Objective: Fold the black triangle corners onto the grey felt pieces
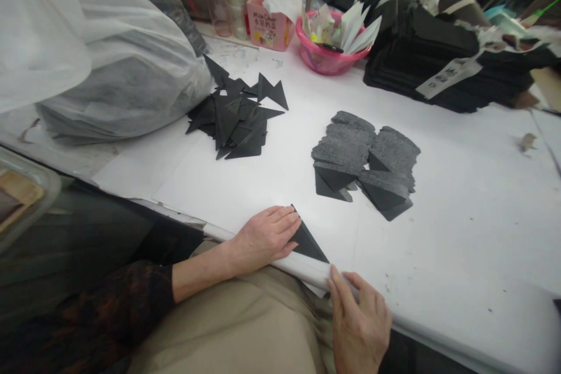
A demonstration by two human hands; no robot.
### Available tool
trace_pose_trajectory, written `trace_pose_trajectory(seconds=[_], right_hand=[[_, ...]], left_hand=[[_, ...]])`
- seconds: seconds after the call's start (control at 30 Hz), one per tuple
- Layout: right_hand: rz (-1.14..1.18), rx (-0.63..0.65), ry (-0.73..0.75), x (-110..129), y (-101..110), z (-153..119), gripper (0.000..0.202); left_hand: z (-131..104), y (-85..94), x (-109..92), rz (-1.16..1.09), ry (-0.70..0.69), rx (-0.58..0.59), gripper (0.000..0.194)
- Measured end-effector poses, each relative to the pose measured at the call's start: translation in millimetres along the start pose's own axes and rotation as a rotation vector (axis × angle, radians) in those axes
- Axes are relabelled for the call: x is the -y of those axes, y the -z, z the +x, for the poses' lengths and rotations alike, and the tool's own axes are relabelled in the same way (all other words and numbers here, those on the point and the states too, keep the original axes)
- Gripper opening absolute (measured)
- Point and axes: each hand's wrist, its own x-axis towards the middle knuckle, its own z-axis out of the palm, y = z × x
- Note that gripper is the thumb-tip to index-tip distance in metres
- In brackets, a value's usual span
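Observation:
A black triangular piece [310, 241] lies at the table's near edge. My left hand [268, 236] rests flat on its left part, fingers stretched out side by side. At the piece's lower right corner is my right hand [362, 318], its fingers bent and drawn together at the edge; whatever lies between the fingertips is too small to make out. Farther back on the left sits a loose heap of black triangular pieces [239, 120]. Grey fuzzy-looking pieces [346, 143] lie overlapped in two rows to the right, with several black pieces [388, 193] at their near end.
A large translucent plastic bag [127, 64] bulges over the table's left side. Along the back stand a pink bottle [214, 0], a pink box [272, 26], a pink basket [331, 61] with papers and a pen, and stacked black cloth [425, 47]. The white tabletop [460, 187] ends at my lap.

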Motion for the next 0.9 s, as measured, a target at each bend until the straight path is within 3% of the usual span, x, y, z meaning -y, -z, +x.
trace_pose_trajectory(seconds=[0.17,0.4,0.6,0.7,0.8,0.9], right_hand=[[0.024,-0.047,-0.047,17.3,0.0,21.6,0.018],[0.184,0.158,-0.163,28.2,-22.0,43.4,0.036],[0.429,0.267,-0.265,22.4,-18.5,46.7,0.035],[0.667,0.343,-0.410,24.8,-11.5,50.8,0.032],[0.889,0.411,-0.523,29.3,-5.5,56.7,0.033],[1.032,0.409,-0.575,35.8,-2.6,63.1,0.034]], left_hand=[[-0.2,-1.7,-1.2,-0.031,0.006,-0.011,0.038],[-2.5,-4.4,-0.8,-0.096,0.085,-0.070,0.036],[-7.8,-6.7,0.5,-0.231,0.173,-0.078,0.032],[-9.3,-6.2,2.2,-0.512,0.367,-0.156,0.045],[-5.7,-4.0,2.8,-0.985,0.618,-0.280,0.072],[2.9,1.9,-0.5,-1.471,0.734,-0.175,0.080]])
